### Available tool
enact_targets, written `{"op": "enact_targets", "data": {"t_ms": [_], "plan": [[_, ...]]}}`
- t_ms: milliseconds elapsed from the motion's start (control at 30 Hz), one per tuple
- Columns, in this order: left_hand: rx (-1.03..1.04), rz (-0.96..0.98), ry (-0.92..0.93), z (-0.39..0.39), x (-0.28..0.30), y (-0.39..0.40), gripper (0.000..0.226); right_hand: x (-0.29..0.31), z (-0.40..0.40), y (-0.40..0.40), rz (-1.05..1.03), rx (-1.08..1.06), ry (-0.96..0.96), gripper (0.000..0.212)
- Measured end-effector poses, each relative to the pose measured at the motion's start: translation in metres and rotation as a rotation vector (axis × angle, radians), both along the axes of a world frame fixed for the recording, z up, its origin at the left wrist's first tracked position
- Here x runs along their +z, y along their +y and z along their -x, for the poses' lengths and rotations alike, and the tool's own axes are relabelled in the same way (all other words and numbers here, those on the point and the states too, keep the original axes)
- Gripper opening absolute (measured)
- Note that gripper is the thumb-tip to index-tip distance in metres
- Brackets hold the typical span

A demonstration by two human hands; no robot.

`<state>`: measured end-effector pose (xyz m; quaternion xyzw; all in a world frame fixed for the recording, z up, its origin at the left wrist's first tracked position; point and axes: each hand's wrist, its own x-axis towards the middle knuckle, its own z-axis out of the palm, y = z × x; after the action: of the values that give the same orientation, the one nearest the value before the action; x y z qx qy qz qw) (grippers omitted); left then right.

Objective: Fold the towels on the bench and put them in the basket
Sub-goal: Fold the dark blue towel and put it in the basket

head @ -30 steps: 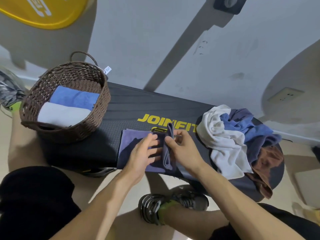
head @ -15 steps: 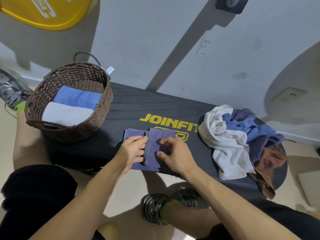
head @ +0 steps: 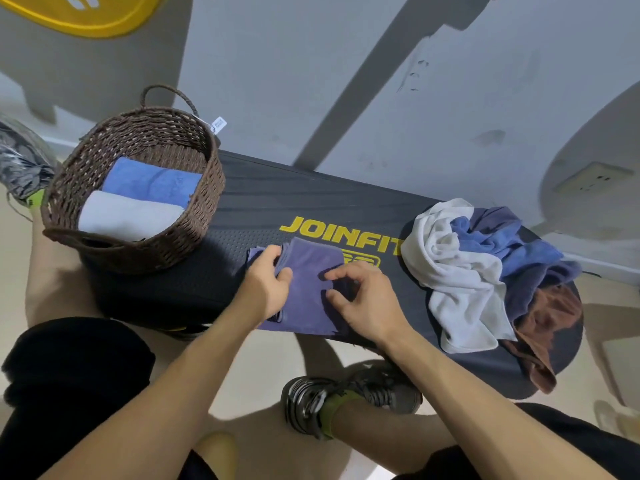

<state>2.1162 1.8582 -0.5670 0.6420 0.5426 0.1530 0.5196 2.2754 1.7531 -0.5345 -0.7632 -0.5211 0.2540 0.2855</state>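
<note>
A folded purple towel [head: 306, 282] lies on the black bench [head: 277, 199] below the yellow JOINFIT lettering. My left hand [head: 265, 287] grips its left folded edge, thumb on top and fingers curled round the layers. My right hand [head: 363, 299] pinches the right side of the same towel with curled fingers. A brown wicker basket [head: 86, 161] stands on the bench's left end and holds a folded blue towel [head: 152, 183] and a folded white towel [head: 128, 216]. A heap of unfolded towels [head: 485, 271], white, blue, purple and brown, lies on the right end.
My knees and a grey shoe [head: 349, 396] are below the bench's front edge. Another shoe [head: 20, 164] shows at the far left. A grey wall rises behind the bench, with a socket [head: 592, 174] at the right.
The raised flap of the purple towel has been laid over to the left, so the towel is narrower. Both hands have come down onto it and now hold its two sides.
</note>
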Motion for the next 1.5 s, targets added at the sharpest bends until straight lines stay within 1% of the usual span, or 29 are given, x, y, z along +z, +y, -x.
{"op": "enact_targets", "data": {"t_ms": [33,67,200,300,367,467,567,633,733,800,900,1000,1033,1100,1133,1167,1233,1267,1333,1400,1467,1500], "plan": [[0.011,0.033,-0.035,0.009,0.000,0.004,0.008,-0.001,0.001,0.000,0.007,0.042,-0.023,0.024],[0.020,0.044,-0.022,0.017,-0.001,0.008,0.010,-0.003,0.002,0.000,0.027,0.092,-0.036,0.026],[-0.004,-0.004,0.169,0.036,-0.008,0.023,0.012,-0.011,0.008,0.004,0.125,0.278,-0.140,0.034],[-0.051,0.008,0.202,0.040,-0.012,0.026,0.016,-0.017,0.012,0.007,0.210,0.331,-0.193,0.046],[-0.042,-0.010,0.213,0.042,-0.013,0.025,0.013,-0.022,0.015,0.007,0.247,0.353,-0.213,0.051],[-0.005,-0.093,0.250,0.043,-0.016,0.022,0.013,-0.025,0.017,0.007,0.257,0.357,-0.224,0.054],[0.035,-0.198,0.311,0.043,-0.014,0.018,0.018,-0.027,0.022,0.005,0.259,0.376,-0.240,0.054],[0.051,-0.243,0.390,0.047,-0.010,0.014,0.023,-0.028,0.023,0.003,0.251,0.377,-0.239,0.054],[0.002,-0.189,0.538,0.060,-0.006,0.000,0.040,-0.030,0.023,0.000,0.246,0.379,-0.235,0.053],[-0.037,-0.145,0.563,0.067,-0.006,-0.015,0.047,-0.031,0.023,-0.001,0.232,0.379,-0.235,0.053],[0.057,-0.104,0.430,0.067,-0.005,-0.032,0.048,-0.033,0.023,-0.003,0.209,0.369,-0.225,0.054],[0.176,0.000,0.286,0.063,-0.006,-0.036,0.038,-0.034,0.022,-0.004,0.204,0.344,-0.195,0.054],[0.223,0.058,0.213,0.063,-0.006,-0.036,0.032,-0.033,0.022,-0.005,0.208,0.335,-0.181,0.054],[0.345,0.218,0.003,0.061,-0.004,-0.037,0.023,-0.031,0.022,-0.005,0.225,0.324,-0.158,0.053],[0.390,0.259,-0.089,0.059,-0.002,-0.038,0.021,-0.029,0.022,-0.004,0.239,0.325,-0.149,0.054],[0.411,0.242,-0.154,0.058,0.000,-0.038,0.021,-0.025,0.020,-0.003,0.253,0.334,-0.148,0.054],[0.368,0.082,-0.207,0.055,0.009,-0.037,0.019,-0.014,0.016,-0.001,0.248,0.352,-0.174,0.055],[0.314,-0.013,-0.208,0.054,0.016,-0.037,0.020,-0.007,0.013,-0.001,0.196,0.336,-0.181,0.056],[0.194,-0.140,-0.231,0.051,0.031,-0.035,0.024,0.011,0.008,-0.001,0.005,0.260,-0.141,0.063],[0.071,-0.175,-0.305,0.048,0.049,-0.036,0.028,0.031,0.006,-0.002,-0.174,0.230,-0.145,0.079],[-0.051,-0.201,-0.343,0.044,0.066,-0.038,0.029,0.049,0.004,-0.003,-0.239,0.257,-0.294,0.092],[-0.106,-0.218,-0.341,0.043,0.074,-0.038,0.028,0.057,0.002,-0.002,-0.219,0.281,-0.385,0.091]]}}
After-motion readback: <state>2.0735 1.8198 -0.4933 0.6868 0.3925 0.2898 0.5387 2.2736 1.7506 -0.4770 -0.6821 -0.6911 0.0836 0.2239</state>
